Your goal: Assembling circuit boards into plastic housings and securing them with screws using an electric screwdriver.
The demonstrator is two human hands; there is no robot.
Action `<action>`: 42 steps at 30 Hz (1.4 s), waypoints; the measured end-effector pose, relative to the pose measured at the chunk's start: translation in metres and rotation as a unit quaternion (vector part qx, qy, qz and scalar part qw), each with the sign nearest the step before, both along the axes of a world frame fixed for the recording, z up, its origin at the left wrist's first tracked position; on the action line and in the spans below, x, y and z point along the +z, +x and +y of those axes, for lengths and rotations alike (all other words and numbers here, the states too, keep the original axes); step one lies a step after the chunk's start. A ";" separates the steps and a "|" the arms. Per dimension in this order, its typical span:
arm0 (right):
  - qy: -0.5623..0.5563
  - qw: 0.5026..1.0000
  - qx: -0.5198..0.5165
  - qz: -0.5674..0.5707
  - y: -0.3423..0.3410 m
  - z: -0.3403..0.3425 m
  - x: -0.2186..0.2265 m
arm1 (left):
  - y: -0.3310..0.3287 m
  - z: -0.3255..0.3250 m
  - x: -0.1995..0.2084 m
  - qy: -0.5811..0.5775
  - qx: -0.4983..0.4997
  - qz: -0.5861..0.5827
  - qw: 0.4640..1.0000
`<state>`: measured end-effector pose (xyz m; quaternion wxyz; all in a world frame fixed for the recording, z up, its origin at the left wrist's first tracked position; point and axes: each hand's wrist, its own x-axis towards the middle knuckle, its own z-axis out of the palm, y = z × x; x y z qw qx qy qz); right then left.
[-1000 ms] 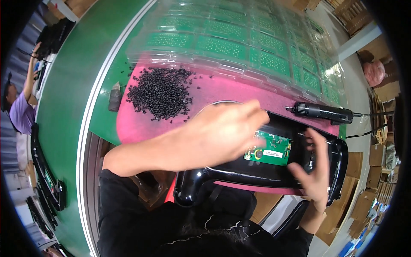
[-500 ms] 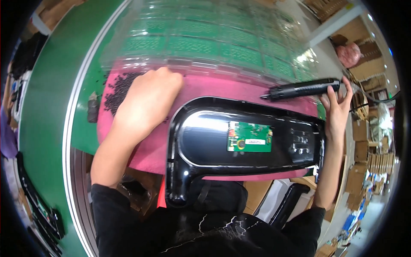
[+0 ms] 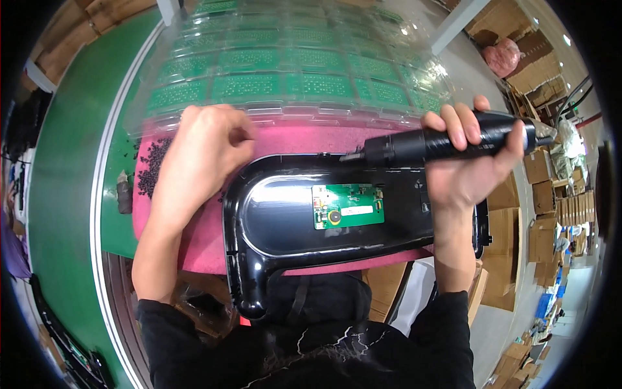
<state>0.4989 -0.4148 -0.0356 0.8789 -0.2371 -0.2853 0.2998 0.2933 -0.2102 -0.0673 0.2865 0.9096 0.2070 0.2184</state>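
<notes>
A black electric screwdriver (image 3: 405,149) lies level in my right hand (image 3: 476,165), fingers wrapped round its body and tip pointing left over the far rim of a black plastic housing (image 3: 278,227). Inside that housing sits a green circuit board (image 3: 359,220). My left hand (image 3: 204,146) is raised beside the housing's far left corner, its fingers curled into a pinch; whatever is between the fingertips is hidden. Left of that hand, small black screws (image 3: 149,170) are heaped on the pink mat (image 3: 288,137).
Clear plastic trays with green boards (image 3: 246,84) cover the far side of the bench. A dark cylindrical object (image 3: 124,194) stands left of the mat. A black bag (image 3: 324,295) and cardboard boxes (image 3: 385,279) lie below the near edge.
My right hand has closed round the screwdriver and brought it left, over the housing. The left hand has come away from the screw heap, fingers pinched. The whole view has shifted slightly.
</notes>
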 end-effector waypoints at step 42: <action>0.106 0.970 -0.038 -0.214 -0.059 -0.030 0.027 | 0.015 -0.043 -0.019 -0.086 -0.309 -0.122 0.939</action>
